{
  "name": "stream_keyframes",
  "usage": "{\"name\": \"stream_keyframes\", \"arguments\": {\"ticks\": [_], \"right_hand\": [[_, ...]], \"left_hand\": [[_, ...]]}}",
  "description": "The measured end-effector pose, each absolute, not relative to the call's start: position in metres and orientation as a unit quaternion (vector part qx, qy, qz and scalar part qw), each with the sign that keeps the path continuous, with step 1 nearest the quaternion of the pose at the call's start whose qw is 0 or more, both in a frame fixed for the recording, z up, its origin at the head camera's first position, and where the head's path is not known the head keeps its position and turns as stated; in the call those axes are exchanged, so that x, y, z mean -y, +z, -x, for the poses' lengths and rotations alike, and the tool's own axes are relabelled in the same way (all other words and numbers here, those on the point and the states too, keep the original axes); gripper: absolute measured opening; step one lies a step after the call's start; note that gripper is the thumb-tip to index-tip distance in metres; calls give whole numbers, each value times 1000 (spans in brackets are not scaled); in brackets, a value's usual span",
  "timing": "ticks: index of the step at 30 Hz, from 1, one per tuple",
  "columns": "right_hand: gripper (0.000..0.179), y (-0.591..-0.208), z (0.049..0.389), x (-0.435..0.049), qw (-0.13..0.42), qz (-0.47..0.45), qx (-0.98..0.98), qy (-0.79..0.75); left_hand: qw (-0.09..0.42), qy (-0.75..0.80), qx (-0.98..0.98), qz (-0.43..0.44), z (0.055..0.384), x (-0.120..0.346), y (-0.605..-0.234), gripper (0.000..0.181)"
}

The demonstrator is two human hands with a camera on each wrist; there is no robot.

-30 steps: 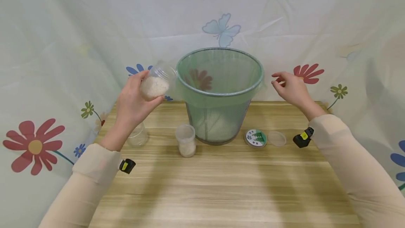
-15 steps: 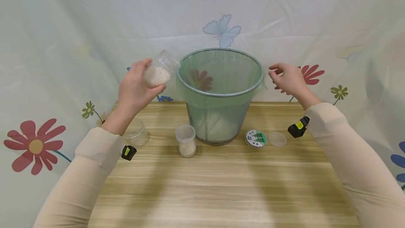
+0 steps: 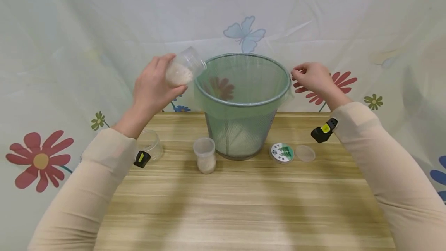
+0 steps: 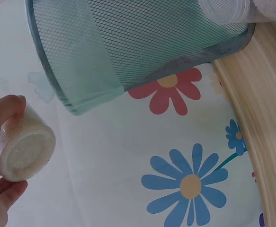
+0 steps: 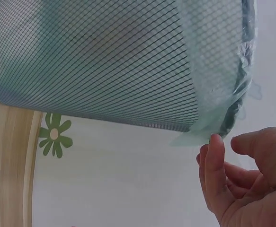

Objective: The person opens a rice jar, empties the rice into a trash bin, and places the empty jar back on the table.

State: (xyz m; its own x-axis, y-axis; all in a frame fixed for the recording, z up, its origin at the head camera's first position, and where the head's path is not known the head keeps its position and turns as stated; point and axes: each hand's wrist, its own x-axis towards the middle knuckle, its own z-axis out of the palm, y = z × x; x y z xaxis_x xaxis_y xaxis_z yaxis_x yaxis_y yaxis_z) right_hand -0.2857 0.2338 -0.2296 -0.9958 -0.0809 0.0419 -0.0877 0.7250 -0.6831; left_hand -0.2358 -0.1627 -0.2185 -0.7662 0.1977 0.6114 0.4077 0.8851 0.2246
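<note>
My left hand (image 3: 150, 84) grips a clear plastic jar (image 3: 186, 63) partly filled with white grains. The jar is tilted, its mouth right at the left rim of a mesh wastebasket (image 3: 240, 138). In the left wrist view, the base of the jar (image 4: 28, 153) faces the camera, with fingers and thumb around its side. A thin green bin liner (image 3: 231, 110) is folded over the basket's rim. At the right rim is my right hand (image 3: 315, 78), fingers loosely bent and holding nothing. Its fingertips (image 5: 216, 142) come right up to the liner's edge in the right wrist view.
A clear cup (image 3: 204, 162) with white grains stands before the basket. Another clear jar (image 3: 153, 148) sits beneath my left forearm. To the right lie a round lid (image 3: 281, 153) with a green-and-white label and a translucent lid (image 3: 304, 153). A flowered curtain (image 3: 156, 22) hangs behind.
My left hand has raised the jar and moved it right, bringing its mouth up to the basket's rim. My right hand has risen and come left, closer to the rim.
</note>
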Motion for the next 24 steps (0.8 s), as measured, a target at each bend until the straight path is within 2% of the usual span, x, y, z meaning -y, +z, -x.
{"name": "stream_keyframes", "arguments": {"ticks": [4,10,24], "right_hand": [[53,-225,285,-228,-9,-26,925,380],[53,-220,283,-223,5,7,931,364],[48,-215,282,-212,-27,5,917,398]], "left_hand": [[295,-168,925,171,237,160,-212,74],[281,-153,930,182,238,154,-205,74],[243,-102,937,230,237,139,-194,73]]}}
